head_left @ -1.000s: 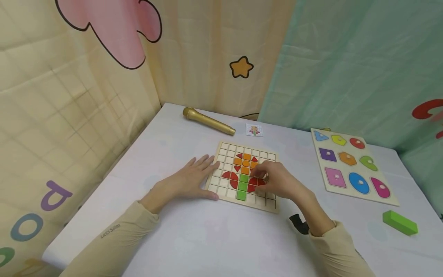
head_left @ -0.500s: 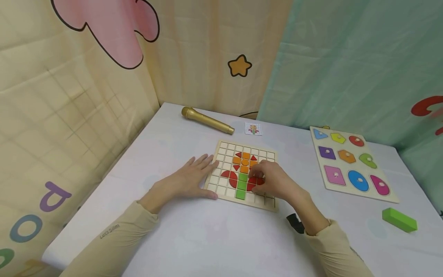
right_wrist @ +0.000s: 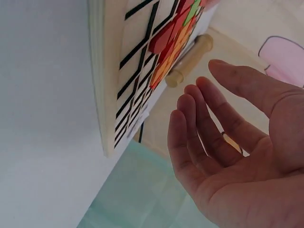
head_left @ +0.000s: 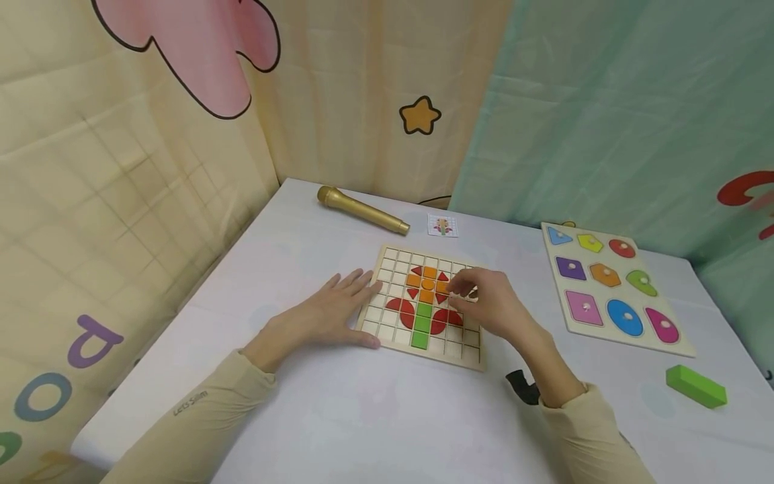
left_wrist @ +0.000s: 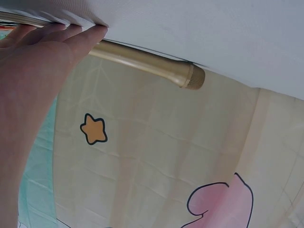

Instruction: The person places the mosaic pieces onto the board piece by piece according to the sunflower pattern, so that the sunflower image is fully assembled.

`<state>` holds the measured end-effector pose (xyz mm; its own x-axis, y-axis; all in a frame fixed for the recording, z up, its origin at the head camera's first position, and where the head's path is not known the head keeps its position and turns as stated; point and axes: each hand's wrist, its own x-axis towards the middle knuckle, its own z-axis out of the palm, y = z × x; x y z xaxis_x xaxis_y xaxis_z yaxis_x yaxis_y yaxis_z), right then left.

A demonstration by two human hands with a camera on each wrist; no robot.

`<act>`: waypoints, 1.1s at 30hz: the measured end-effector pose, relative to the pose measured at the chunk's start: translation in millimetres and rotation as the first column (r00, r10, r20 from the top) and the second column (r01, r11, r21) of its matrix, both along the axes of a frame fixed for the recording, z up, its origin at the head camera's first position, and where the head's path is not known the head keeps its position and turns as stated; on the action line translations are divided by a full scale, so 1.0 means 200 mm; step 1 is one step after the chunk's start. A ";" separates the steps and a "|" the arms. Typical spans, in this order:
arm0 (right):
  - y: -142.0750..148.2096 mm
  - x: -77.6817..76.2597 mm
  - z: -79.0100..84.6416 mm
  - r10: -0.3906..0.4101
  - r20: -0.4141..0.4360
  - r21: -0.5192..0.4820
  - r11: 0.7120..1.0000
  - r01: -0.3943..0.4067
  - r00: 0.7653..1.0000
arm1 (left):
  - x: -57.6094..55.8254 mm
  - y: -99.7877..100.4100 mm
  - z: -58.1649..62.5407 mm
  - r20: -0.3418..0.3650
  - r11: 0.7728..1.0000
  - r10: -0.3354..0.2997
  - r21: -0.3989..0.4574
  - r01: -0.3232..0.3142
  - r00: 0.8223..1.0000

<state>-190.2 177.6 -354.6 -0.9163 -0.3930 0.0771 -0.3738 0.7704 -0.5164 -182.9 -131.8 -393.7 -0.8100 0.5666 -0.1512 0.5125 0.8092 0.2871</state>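
A wooden grid board (head_left: pixel 370 328) lies on the table, bearing a flower pattern of flat pieces. Orange squares (head_left: pixel 429 272) surround an orange round piece (head_left: pixel 428 284), with small red triangles (head_left: pixel 443 276) at the corners. Below run green squares (head_left: pixel 422 324), flanked by curved red pieces (head_left: pixel 447 320). My left hand (head_left: pixel 326 312) lies flat, fingers spread, against the board's left edge. Over the board's right side hovers my right hand (head_left: pixel 497 304); in the right wrist view its fingers (right_wrist: pixel 178 137) are gently bent, with nothing between them and the thumb.
Behind the board lie a gold microphone (head_left: pixel 363 211) and a small pattern card (head_left: pixel 443 226). A knobbed shape puzzle (head_left: pixel 613 296) occupies the right, with a green block (head_left: pixel 695 386) in front of it. A black object (head_left: pixel 521 387) sits by my right wrist. Curtains (head_left: pixel 387 87) border the table.
My right hand has moved from the red pieces up and to the right, off the pattern, uncovering the right red pieces and lower right triangle. My left hand has stayed put.
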 end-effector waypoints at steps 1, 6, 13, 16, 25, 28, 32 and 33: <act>0.02 -0.01 0.00 -0.022 -0.003 -0.007 1.000 0.022 1.000 | 0.00 0.00 0.00 0.001 1.000 0.001 -0.001 -0.001 1.000; 0.06 -0.05 -0.03 -0.067 0.016 -0.012 0.998 0.067 0.998 | 0.00 -0.01 -0.01 -0.001 1.000 0.004 -0.001 -0.004 1.000; 0.05 -0.08 -0.06 -0.054 0.036 0.004 0.999 0.054 0.998 | 0.01 -0.03 -0.01 -0.006 1.000 0.002 0.013 -0.002 1.000; 0.03 -0.09 -0.07 0.022 0.056 0.039 0.999 -0.024 0.998 | 0.01 -0.03 0.00 -0.004 1.000 0.002 0.014 -0.002 1.000; -0.01 -0.09 -0.11 0.074 0.014 0.136 0.988 -0.075 0.997 | 0.01 -0.04 -0.01 -0.020 0.999 -0.008 0.034 0.009 1.000; 0.00 -0.09 -0.11 0.077 -0.003 0.141 0.987 -0.076 0.997 | 0.01 -0.04 0.00 -0.017 0.999 -0.009 0.032 0.010 1.000; 0.01 -0.08 -0.10 0.067 -0.009 0.147 0.987 -0.065 0.998 | 0.01 -0.03 -0.01 -0.015 1.000 -0.009 0.030 0.009 1.000; 0.01 -0.07 -0.09 0.059 -0.007 0.144 0.988 -0.058 0.998 | 0.01 -0.03 -0.01 -0.015 0.999 -0.010 0.030 0.011 1.000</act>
<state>-204.7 179.4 -373.3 -0.8908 -0.4536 0.0262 -0.4256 0.8129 -0.3976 -180.9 -137.8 -395.3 -0.8060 0.5793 -0.1217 0.5255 0.7949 0.3032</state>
